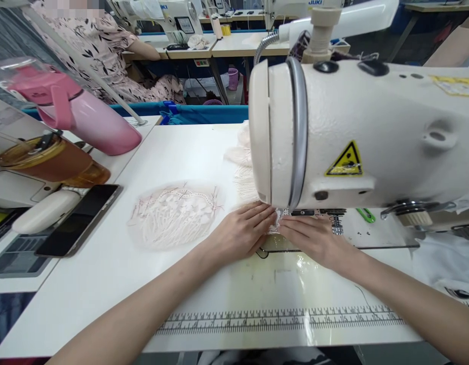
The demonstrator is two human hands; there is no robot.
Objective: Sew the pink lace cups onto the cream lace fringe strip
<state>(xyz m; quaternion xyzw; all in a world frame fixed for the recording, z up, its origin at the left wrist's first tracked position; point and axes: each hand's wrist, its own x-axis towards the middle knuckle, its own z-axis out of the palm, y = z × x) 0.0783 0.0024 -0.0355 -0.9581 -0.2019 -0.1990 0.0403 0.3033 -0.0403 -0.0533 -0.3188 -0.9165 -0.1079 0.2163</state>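
Where my head camera shows the left hand: flat on the white fringed lace, fingers side by side; any thumb pinch I cannot tell.
Right hand: fingers straight, close together, tips at lace beneath the sewing machine; its thumb is hidden from me.
Fringed lace: by the left fingers and just beyond them.
Second lace piece: left of my left fingers, on the worktop.
Phone: farther left of them.
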